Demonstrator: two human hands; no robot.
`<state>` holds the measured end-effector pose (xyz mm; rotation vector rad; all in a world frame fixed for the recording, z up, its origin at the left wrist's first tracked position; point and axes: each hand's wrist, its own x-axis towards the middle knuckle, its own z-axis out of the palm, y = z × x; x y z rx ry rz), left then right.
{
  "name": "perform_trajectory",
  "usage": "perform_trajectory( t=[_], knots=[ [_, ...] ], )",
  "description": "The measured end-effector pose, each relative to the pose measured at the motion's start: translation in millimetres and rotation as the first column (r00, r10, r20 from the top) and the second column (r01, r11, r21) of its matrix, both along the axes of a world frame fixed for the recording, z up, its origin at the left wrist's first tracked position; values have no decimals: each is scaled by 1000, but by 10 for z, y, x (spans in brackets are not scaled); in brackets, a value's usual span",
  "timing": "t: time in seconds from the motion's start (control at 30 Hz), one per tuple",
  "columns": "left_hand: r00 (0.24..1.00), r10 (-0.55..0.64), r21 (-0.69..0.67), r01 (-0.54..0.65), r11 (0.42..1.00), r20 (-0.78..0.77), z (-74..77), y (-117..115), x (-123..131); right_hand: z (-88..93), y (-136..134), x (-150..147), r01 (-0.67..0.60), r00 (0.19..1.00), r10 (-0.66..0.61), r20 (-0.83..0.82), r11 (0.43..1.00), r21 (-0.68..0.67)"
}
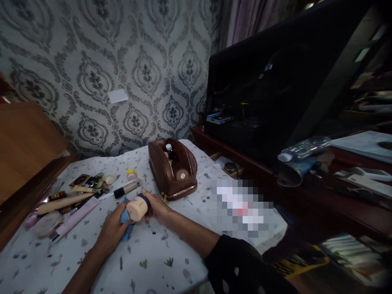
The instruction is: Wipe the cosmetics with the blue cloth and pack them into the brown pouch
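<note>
A beige cosmetic jar with a dark lid point(136, 209) is gripped at its lid end by my right hand point(157, 207). My left hand point(114, 225) is closed on a blue cloth point(126, 232), which touches the jar's left side. Just beyond my hands lies a bottle of liquid makeup with a black cap point(126, 189), and past it a small yellow-lidded jar point(131, 174). An open brown makeup bag point(157, 171) stands behind my right hand, with a white-capped bottle point(169, 149) and a round item point(182, 175) inside.
On the printed white cloth point(147, 261) at left lie a pink tube point(78, 216), a round compact point(48, 223), brushes and several other cosmetics. A wooden board point(27, 143) borders the left. At right are a large black screen point(260, 90), a plastic bottle point(306, 149) and a blurred-out patch point(245, 208).
</note>
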<state>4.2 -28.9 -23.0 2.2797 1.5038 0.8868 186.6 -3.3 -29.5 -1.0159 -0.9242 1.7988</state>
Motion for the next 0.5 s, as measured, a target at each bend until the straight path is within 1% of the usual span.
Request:
perform_trajectory(
  t=[0.07, 0.1, 0.17, 0.2, 0.23, 0.27, 0.3, 0.33, 0.37, 0.4, 0.5],
  knots=[
    [997, -29, 79, 35, 996, -78, 10, 29, -72, -4, -23, 0, 3, 997, -9, 73, 997, 77],
    [991, -11, 126, 28, 992, -132, 24, 38, -108, -12, -36, 2, -8, 992, -7, 122, 992, 125],
    [959, 102, 202, -48, 978, -265, 63, 43, -174, -32, -64, 14, -40, 973, -13, 232, 974, 224],
    [924, 173, 214, -102, 971, -342, 84, 42, -204, -39, -77, 24, -57, 958, -24, 284, 960, 274],
    [877, 229, 199, -157, 967, -423, 104, 40, -231, -42, -91, 35, -69, 943, -44, 329, 944, 323],
    [827, 258, 161, -204, 966, -499, 122, 39, -255, -38, -105, 46, -85, 928, -62, 367, 925, 370],
    [786, 262, 116, -239, 964, -560, 139, 41, -276, -28, -119, 57, -98, 915, -83, 396, 905, 414],
    [761, 248, 75, -256, 964, -599, 156, 46, -292, -11, -132, 67, -103, 904, -107, 414, 885, 454],
    [754, 234, 53, -257, 965, -614, 178, 55, -301, 13, -145, 77, -100, 898, -134, 419, 866, 491],
    [761, 227, 59, -242, 968, -607, 208, 67, -301, 44, -157, 88, -90, 897, -160, 412, 847, 524],
    [836, 225, 204, -139, 969, -500, 363, 112, -208, 186, -196, 154, 1, 930, -218, 295, 806, 591]
  ],
)
